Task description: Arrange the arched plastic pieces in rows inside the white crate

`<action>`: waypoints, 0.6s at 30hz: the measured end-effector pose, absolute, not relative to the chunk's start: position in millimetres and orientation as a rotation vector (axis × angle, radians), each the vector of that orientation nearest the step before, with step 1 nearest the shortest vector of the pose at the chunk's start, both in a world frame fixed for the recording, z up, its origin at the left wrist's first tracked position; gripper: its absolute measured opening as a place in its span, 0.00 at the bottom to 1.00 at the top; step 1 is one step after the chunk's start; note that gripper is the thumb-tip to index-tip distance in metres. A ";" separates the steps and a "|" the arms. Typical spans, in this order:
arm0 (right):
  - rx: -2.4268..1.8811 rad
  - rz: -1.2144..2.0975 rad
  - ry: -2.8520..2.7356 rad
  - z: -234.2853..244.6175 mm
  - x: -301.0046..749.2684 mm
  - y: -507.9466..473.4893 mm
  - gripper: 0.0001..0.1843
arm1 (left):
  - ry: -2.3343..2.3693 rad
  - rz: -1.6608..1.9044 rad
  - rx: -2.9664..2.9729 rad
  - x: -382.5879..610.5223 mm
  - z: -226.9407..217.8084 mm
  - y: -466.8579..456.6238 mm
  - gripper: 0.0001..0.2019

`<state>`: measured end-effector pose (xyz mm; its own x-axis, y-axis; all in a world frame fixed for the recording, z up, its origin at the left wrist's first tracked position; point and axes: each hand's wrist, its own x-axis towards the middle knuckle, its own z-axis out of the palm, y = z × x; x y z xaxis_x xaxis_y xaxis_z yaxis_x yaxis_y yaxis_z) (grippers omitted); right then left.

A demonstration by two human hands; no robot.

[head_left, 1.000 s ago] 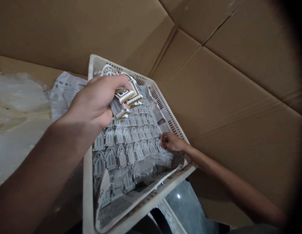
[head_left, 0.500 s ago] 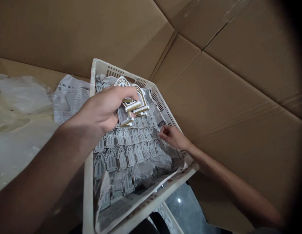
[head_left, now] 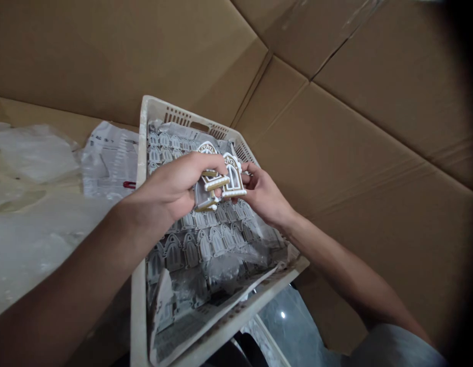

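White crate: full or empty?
Not empty: the crate holds rows of small arch-shaped pieces lying flat, side by side.

You have one white crate (head_left: pixel 139 285), one newspaper sheet (head_left: pixel 108 163) beside it, and arch pieces (head_left: pixel 206 242) in rows, too many to count. Your left hand (head_left: pixel 175 186) holds a stack (head_left: pixel 206 196) of a few; your right hand (head_left: pixel 265 196) holds a single piece (head_left: pixel 233 178).
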<state>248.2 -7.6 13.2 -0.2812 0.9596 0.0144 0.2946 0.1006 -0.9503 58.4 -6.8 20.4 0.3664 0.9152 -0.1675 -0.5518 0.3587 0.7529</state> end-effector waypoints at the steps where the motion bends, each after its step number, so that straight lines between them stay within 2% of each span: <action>1: -1.267 1.169 -1.679 10.7 247.1 -7.8 0.30 | 0.679 1.022 0.648 59.9 19.5 -6.7 0.09; 9: -1.350 0.711 -1.710 10.3 229.9 -12.5 0.17 | 0.859 1.071 0.725 61.2 10.6 -1.9 0.08; 15: -1.355 0.486 -1.848 20.1 225.3 -7.2 0.14 | 0.915 1.117 0.741 57.3 15.0 -2.4 0.07; 18: -1.385 0.353 -1.887 26.7 224.8 -8.9 0.15 | 0.947 1.150 0.770 57.9 16.2 -4.9 0.07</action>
<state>224.8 -8.9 26.7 -0.1278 0.9041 0.4077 0.6957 0.3748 -0.6129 57.9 -4.9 16.2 0.1271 0.9688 -0.2128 -0.3954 0.2463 0.8849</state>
